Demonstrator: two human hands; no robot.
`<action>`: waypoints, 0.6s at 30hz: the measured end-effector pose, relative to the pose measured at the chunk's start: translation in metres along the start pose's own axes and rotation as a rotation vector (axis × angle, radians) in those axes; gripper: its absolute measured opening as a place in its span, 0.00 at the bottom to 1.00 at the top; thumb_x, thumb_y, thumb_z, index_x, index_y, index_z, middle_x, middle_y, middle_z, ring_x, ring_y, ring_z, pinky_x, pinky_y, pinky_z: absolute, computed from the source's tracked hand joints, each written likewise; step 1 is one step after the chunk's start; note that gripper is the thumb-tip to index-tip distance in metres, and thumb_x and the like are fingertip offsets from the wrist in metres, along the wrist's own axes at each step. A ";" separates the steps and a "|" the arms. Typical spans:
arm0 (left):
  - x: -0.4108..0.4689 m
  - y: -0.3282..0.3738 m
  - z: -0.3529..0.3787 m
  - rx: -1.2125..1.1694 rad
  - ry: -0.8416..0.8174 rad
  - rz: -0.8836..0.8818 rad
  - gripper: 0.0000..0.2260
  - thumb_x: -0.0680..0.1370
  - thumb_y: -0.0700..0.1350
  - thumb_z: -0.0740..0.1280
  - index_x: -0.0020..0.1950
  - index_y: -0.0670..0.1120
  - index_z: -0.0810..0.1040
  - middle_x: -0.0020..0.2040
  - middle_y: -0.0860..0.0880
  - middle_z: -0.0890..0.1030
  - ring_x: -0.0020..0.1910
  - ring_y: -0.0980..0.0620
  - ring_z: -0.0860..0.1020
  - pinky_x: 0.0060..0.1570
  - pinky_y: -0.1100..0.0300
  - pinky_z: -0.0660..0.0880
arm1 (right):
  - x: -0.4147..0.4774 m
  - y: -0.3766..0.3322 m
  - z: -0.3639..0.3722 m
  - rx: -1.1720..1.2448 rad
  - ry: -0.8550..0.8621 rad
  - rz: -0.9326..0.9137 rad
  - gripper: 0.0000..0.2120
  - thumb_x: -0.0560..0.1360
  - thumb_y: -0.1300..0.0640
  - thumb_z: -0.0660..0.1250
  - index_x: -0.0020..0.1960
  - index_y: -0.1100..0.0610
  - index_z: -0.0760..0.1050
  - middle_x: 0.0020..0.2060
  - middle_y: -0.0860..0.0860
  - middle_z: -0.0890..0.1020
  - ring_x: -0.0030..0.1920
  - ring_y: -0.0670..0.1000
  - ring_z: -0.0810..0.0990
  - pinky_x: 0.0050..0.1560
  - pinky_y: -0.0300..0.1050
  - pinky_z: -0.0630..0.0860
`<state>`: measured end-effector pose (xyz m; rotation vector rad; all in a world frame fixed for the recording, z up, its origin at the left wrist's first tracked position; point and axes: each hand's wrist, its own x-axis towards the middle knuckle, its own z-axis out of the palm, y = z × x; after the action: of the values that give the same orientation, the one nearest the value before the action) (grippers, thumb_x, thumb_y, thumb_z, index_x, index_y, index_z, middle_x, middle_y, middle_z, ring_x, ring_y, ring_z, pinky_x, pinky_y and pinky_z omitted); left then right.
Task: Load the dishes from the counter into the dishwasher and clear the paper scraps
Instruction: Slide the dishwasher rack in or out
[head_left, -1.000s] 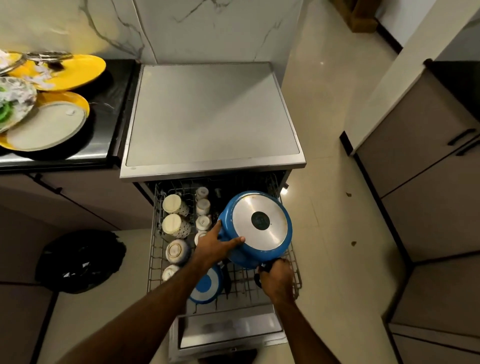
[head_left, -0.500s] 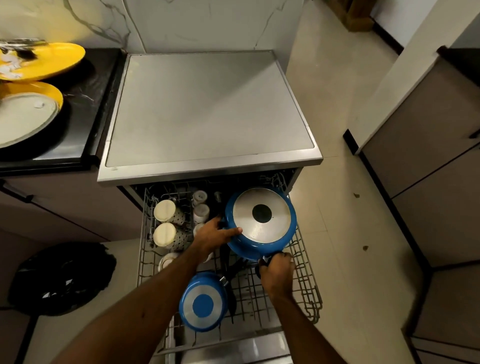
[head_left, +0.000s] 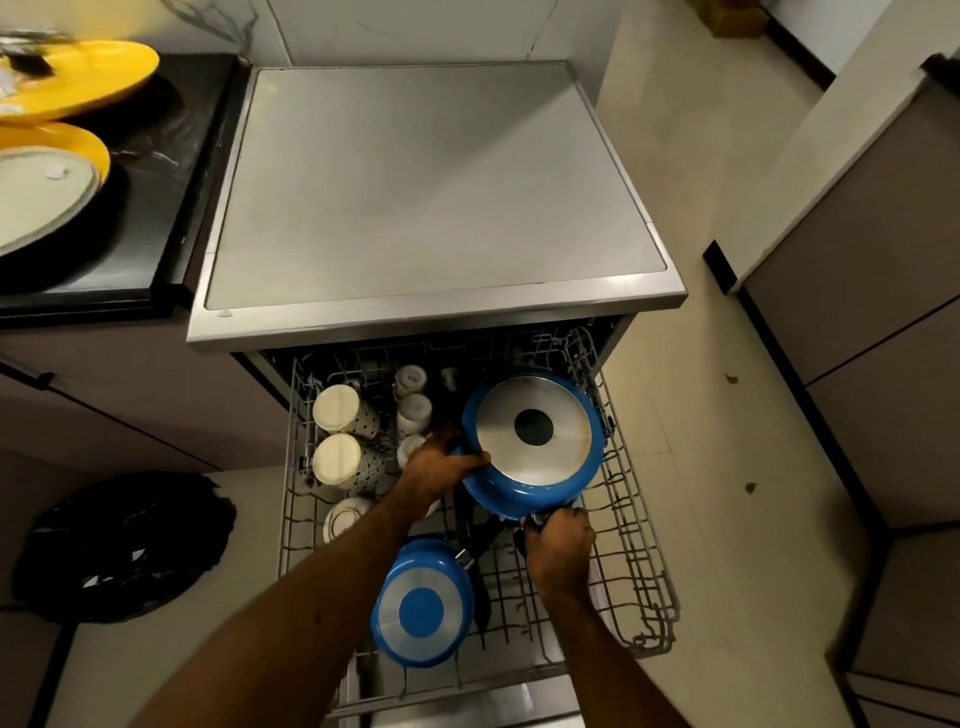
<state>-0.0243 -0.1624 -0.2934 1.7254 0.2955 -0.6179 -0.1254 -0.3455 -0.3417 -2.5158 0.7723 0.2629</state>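
Observation:
A big blue pan (head_left: 535, 441) lies upside down at the back right of the pulled-out dishwasher rack (head_left: 641, 566), its steel base facing up. My left hand (head_left: 439, 467) holds its left rim. My right hand (head_left: 561, 545) grips its dark handle at the near side. A smaller blue pan (head_left: 422, 603) lies upside down at the front of the rack. Cream cups (head_left: 337, 408) stand in the rack's left side. Yellow plates (head_left: 78, 78) and a cream plate (head_left: 36, 197) with paper scraps lie on the black counter (head_left: 156, 197) at the left.
The dishwasher's steel top (head_left: 415, 182) spreads out above the rack. A black bag (head_left: 124, 545) lies on the floor at the left. Grey cabinets (head_left: 857, 312) line the right side, with tiled floor (head_left: 717, 519) between them and the rack.
Both hands have carried the big blue pan down and toward the back right of the rack, where it now rests lower. The view has shifted closer to the rack.

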 end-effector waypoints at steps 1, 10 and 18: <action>0.001 -0.001 0.000 0.005 0.005 0.004 0.35 0.62 0.60 0.79 0.68 0.59 0.75 0.64 0.56 0.81 0.64 0.50 0.79 0.64 0.47 0.79 | 0.001 0.001 0.003 -0.002 0.008 -0.009 0.22 0.74 0.46 0.76 0.60 0.60 0.78 0.59 0.56 0.79 0.60 0.55 0.78 0.57 0.47 0.80; -0.004 0.003 0.003 0.117 0.092 0.037 0.31 0.74 0.58 0.75 0.74 0.54 0.71 0.69 0.52 0.78 0.65 0.49 0.77 0.66 0.48 0.76 | 0.001 -0.004 0.008 0.141 -0.029 -0.011 0.14 0.76 0.52 0.75 0.58 0.58 0.78 0.58 0.54 0.77 0.57 0.52 0.79 0.56 0.48 0.82; -0.033 0.009 0.020 0.349 0.156 0.030 0.20 0.80 0.58 0.69 0.68 0.49 0.75 0.59 0.50 0.82 0.58 0.49 0.80 0.52 0.58 0.73 | -0.005 0.009 -0.010 0.233 -0.130 -0.052 0.15 0.78 0.54 0.72 0.62 0.56 0.76 0.61 0.53 0.75 0.58 0.52 0.80 0.56 0.50 0.83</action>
<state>-0.0520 -0.1798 -0.2709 2.1157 0.2823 -0.5362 -0.1337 -0.3544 -0.3352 -2.2719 0.6460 0.2971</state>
